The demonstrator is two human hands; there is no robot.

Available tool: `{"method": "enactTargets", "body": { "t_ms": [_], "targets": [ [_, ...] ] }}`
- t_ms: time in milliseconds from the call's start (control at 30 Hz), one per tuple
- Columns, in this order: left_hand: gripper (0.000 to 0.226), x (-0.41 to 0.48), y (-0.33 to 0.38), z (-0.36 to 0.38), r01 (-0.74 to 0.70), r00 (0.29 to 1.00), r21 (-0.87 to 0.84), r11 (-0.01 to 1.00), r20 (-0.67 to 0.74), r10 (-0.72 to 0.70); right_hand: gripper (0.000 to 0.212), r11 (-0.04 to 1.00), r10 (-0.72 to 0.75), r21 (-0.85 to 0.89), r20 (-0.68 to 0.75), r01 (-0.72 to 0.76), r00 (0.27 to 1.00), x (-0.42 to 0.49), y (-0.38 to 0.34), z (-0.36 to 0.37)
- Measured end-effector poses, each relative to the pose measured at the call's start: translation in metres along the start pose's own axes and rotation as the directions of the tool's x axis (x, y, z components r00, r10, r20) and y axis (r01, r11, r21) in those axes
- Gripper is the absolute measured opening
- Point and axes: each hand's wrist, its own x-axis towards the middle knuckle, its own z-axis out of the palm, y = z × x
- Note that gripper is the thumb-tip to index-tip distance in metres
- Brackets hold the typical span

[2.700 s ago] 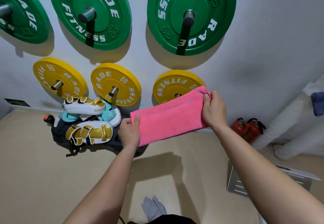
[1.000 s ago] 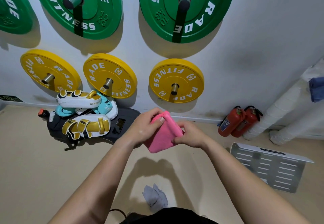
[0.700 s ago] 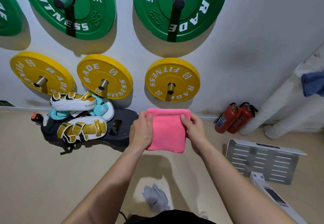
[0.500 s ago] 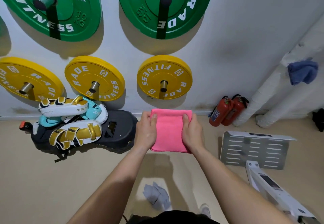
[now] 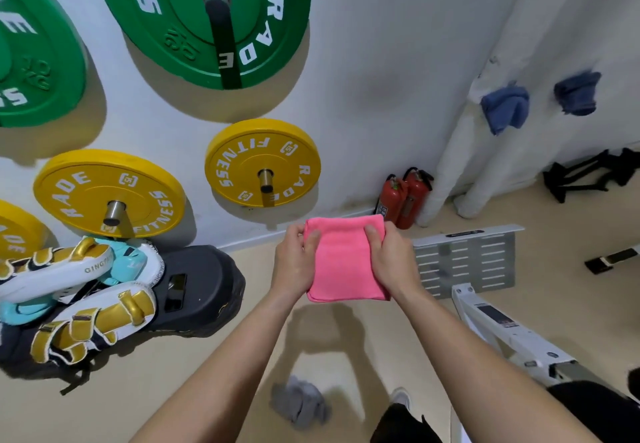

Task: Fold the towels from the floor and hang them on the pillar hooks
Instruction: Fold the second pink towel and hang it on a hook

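A pink towel (image 5: 344, 259), folded into a small rectangle, is held up in front of me. My left hand (image 5: 296, 260) pinches its left edge and my right hand (image 5: 391, 259) grips its right edge. A crumpled grey towel (image 5: 299, 404) lies on the floor near my feet. At the right stands a white pillar (image 5: 491, 61); two blue towels hang on it, one lighter (image 5: 504, 108) and one darker (image 5: 576, 94).
Green and yellow weight plates (image 5: 263, 162) hang on the wall ahead. Boxing pads and a black bag (image 5: 197, 283) lie on the floor at left. Two red fire extinguishers (image 5: 403, 196) stand by the wall. A grey metal platform (image 5: 467, 259) and white machine frame lie at right.
The long pink towel has been folded into a small rectangle held between both hands. My view has swung right, bringing the pillar and both blue towels into sight.
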Motion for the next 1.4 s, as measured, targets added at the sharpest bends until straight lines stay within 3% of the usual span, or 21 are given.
{"method": "enactTargets", "body": {
  "t_ms": [233,467,600,933,1100,1267,1400],
  "targets": [
    [0.03,0.047,0.099,0.105,-0.057,0.997,-0.013,0.998,0.053,0.057,0.047,0.997,0.01,-0.078,-0.093,-0.017,0.996,0.089,0.062,-0.103],
    [0.032,0.091,0.206,0.195,-0.106,0.989,-0.054,0.993,0.098,0.11,0.036,0.991,0.032,0.131,0.043,-0.037,0.999,0.171,0.107,-0.219],
    [0.034,0.118,0.262,0.231,-0.151,0.977,-0.06,0.987,0.142,0.158,0.034,0.984,0.019,0.177,0.032,-0.025,0.999,0.209,0.121,-0.27],
    [0.032,0.219,0.393,0.29,-0.3,0.924,-0.15,0.942,0.2,0.327,0.039,0.983,0.007,0.182,-0.179,0.026,0.984,0.335,0.112,-0.37],
    [0.024,0.272,0.488,0.308,-0.346,0.881,-0.249,0.905,0.247,0.405,0.034,0.969,0.014,0.232,-0.38,0.081,0.925,0.404,0.095,-0.431],
    [0.019,0.299,0.578,0.337,-0.473,0.784,-0.343,0.811,0.255,0.566,0.025,0.949,0.002,0.258,-0.577,0.18,0.817,0.461,0.089,-0.496],
    [0.027,0.309,0.636,0.38,-0.61,0.691,-0.356,0.708,0.198,0.695,0.027,0.954,-0.025,0.232,-0.563,0.187,0.826,0.501,0.098,-0.553]
  ]
}}
